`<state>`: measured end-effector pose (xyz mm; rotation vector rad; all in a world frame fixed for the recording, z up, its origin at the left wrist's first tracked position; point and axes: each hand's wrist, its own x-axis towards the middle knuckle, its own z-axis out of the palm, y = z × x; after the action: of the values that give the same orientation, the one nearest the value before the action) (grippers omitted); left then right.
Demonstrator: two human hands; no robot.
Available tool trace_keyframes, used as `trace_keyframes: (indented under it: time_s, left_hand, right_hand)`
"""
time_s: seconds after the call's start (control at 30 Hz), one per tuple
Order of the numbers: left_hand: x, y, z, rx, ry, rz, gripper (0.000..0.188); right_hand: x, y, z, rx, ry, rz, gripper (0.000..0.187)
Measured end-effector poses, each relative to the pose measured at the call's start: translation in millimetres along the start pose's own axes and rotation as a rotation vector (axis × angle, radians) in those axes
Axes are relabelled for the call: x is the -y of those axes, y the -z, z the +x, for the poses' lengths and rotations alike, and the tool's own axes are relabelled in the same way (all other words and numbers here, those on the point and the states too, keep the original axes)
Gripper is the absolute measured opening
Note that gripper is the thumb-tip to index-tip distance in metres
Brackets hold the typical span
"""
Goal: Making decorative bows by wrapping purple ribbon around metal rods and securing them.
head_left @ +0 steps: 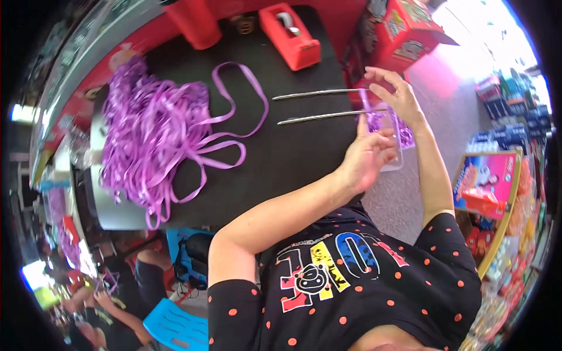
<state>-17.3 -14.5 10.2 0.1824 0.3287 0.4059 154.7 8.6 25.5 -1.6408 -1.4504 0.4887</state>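
Two thin metal rods (319, 118) lie roughly parallel, pointing left over the dark tabletop. A purple ribbon (364, 100) crosses them near their right ends. My left hand (369, 157) is below this crossing, one finger raised against the ribbon and the others loosely apart. Above and to the right, my right hand (398, 96) has its fingers spread beside the rod ends, with no object visible in its grasp. Under my hands is a clear plastic container (392, 168) with purple ribbon pieces (405, 134), partly hidden by my left hand.
A large heap of purple ribbon (155, 134) covers the left of the black table (281, 169), loops trailing right. A red tape dispenser (291, 41) stands at the back. Red boxes (404, 32) and a goods display (489, 181) are at right. Another person (111, 310) sits lower left, near a blue stool (175, 327).
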Motion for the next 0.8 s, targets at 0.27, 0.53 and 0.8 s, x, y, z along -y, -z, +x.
trace_keyframes:
  time_s: [0.27,0.53,0.8]
  left_hand:
    - [-22.6,-11.4,-58.0,0.110,0.012,0.054,0.074]
    - [-68.4,45.0,-196.6,0.127,-0.249,0.484,0.058]
    - [-113.7,63.5,-284.7,-0.456,-0.598,1.205,0.034]
  right_hand:
    - [-28.8,4.2,35.0,0.529,-0.378,0.343,0.021]
    - [-31.6,15.6,39.0,0.553,-0.402,0.307,0.020]
    - [-43.0,57.9,29.8,0.504,-0.534,0.187,0.018]
